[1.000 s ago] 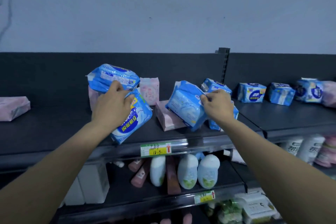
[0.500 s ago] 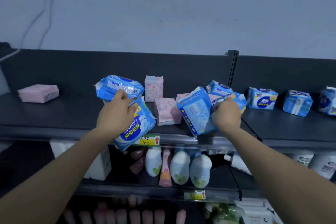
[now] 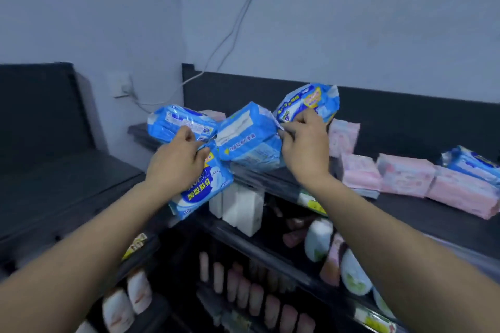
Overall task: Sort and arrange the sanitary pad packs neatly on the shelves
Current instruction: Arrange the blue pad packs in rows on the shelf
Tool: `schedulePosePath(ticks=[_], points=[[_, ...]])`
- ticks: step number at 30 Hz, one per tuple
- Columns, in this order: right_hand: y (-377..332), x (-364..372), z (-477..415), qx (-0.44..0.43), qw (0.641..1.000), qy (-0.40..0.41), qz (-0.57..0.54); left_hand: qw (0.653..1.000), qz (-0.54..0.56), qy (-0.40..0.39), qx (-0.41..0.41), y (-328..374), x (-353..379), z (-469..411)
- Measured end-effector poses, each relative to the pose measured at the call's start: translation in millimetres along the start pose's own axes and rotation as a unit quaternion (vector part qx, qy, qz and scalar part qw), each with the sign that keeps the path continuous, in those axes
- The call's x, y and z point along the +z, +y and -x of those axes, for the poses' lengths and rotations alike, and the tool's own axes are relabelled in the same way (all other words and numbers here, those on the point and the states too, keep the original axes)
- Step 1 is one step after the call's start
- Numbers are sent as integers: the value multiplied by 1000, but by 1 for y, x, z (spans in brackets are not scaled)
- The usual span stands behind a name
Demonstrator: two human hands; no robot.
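Note:
My left hand (image 3: pixel 177 161) grips two blue sanitary pad packs by their edges: one points up and left (image 3: pixel 178 123), the other hangs below my fingers (image 3: pixel 207 193). My right hand (image 3: pixel 304 149) pinches two more blue packs, one large one (image 3: pixel 249 140) to its left and one (image 3: pixel 311 101) raised above it. All of these packs are lifted off the dark top shelf (image 3: pixel 405 213). Several pink packs (image 3: pixel 403 177) lie on that shelf to the right, with another blue pack (image 3: pixel 470 163) beyond them.
A second dark shelf unit (image 3: pixel 62 186) meets this one at the corner on the left. Lower shelves hold white boxes (image 3: pixel 240 209), bottles (image 3: pixel 318 239) and pink tubes (image 3: pixel 243 292). A cable (image 3: pixel 230 35) runs down the wall to a socket (image 3: pixel 121 85).
The view has swung left toward the corner. Both hands have lifted their blue packs off the shelf and carried them left, and the right hand now holds a second pack higher.

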State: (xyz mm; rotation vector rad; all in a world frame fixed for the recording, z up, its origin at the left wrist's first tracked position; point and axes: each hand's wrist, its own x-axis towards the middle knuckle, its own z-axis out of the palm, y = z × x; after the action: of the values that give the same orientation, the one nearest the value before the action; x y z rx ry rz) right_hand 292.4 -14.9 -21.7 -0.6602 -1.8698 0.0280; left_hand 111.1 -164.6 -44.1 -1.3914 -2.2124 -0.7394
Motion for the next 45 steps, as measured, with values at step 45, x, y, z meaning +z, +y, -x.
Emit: schedulePosePath(ticks=[45], points=[[-593, 380, 134, -216, 808, -510, -200, 903, -186, -100, -374, -536, -267, 256]])
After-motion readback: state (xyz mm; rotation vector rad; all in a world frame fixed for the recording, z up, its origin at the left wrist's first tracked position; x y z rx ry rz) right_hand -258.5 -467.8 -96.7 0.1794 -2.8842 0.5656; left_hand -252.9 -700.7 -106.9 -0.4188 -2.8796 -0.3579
